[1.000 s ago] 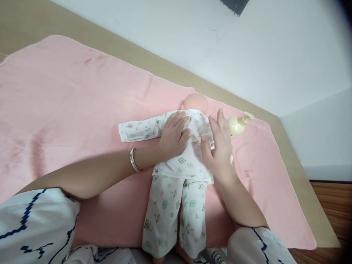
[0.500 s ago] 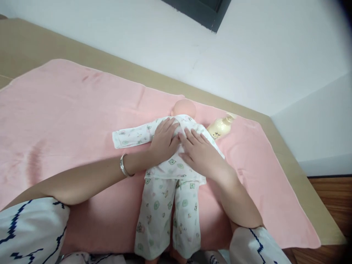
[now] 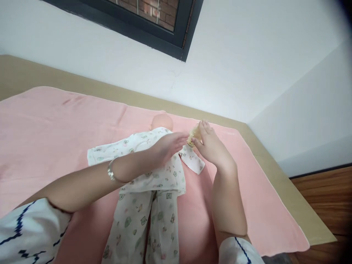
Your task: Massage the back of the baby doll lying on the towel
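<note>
A doll in white printed pyjamas (image 3: 154, 179) lies stretched out, its bald head (image 3: 162, 121) at the far end. Over the doll's upper body is my left hand (image 3: 167, 146), lifted, its fingers straight and pointing right; it holds nothing. My right hand (image 3: 216, 146) is off the doll, to its right, with fingers extended and thumb apart. Partly behind that hand shows a cream-yellow pump bottle (image 3: 194, 135); whether the hand touches it, I cannot tell. One pyjama sleeve (image 3: 194, 161) lies below the bottle, the other reaches out to the left.
Beneath the doll a pink blanket (image 3: 60, 128) covers a pale wooden surface (image 3: 132, 97). A white wall (image 3: 225, 62) rises behind it, with a dark-framed window (image 3: 180, 40). At the right, brown wooden boards (image 3: 324, 190) show lower down.
Both hands have lifted off the doll's upper body. The right one moved right to the bottle; the left turned its fingers rightward. My view has tilted up, showing more window.
</note>
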Demonstrator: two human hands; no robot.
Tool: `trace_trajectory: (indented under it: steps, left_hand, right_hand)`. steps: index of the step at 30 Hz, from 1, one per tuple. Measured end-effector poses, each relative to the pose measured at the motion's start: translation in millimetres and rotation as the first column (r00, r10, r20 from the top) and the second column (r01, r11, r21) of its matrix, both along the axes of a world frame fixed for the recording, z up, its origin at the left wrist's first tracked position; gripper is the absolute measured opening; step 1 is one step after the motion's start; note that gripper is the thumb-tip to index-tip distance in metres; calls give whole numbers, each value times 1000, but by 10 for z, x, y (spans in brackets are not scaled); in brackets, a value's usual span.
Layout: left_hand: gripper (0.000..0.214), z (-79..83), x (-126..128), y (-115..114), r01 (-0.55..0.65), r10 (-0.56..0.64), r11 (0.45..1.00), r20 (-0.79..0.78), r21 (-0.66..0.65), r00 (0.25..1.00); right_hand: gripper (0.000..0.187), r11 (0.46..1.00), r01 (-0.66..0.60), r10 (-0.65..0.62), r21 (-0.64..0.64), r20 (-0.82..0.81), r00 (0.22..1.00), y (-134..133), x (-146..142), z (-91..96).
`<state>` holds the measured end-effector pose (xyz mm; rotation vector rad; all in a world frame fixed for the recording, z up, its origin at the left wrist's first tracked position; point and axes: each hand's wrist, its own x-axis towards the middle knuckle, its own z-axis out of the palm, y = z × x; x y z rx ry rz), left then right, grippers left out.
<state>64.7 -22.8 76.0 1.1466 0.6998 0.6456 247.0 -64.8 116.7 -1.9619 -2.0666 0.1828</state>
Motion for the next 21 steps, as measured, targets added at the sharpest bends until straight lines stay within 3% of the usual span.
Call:
trace_trajectory:
  steps: [3,5,8,13,21]
  left_hand:
    - [72,204,331,260,-111,197,912,185,-395,963]
    - [70,292,463,359,-149,297,857,239,-493,924]
    - [69,373,553,395,-133,349,824,309,-551,884]
    - [70,423,611,397,-145,426,768,329,-623,843]
    - [70,317,458,361,-148,379,790,283,-596,881]
  right_hand:
    - [65,992,68,-54,103,-129,990,91,26,-56]
    - [64,972,163,-120,171,-236,964,148,33,-96]
    - [67,964,189,-142,185,-243,960,238,26,-155]
    - [65,984,123,-116,132,-60,991,357,-55,-252]
    - [59,948,135,-192,288,178,965,409,-178,-455]
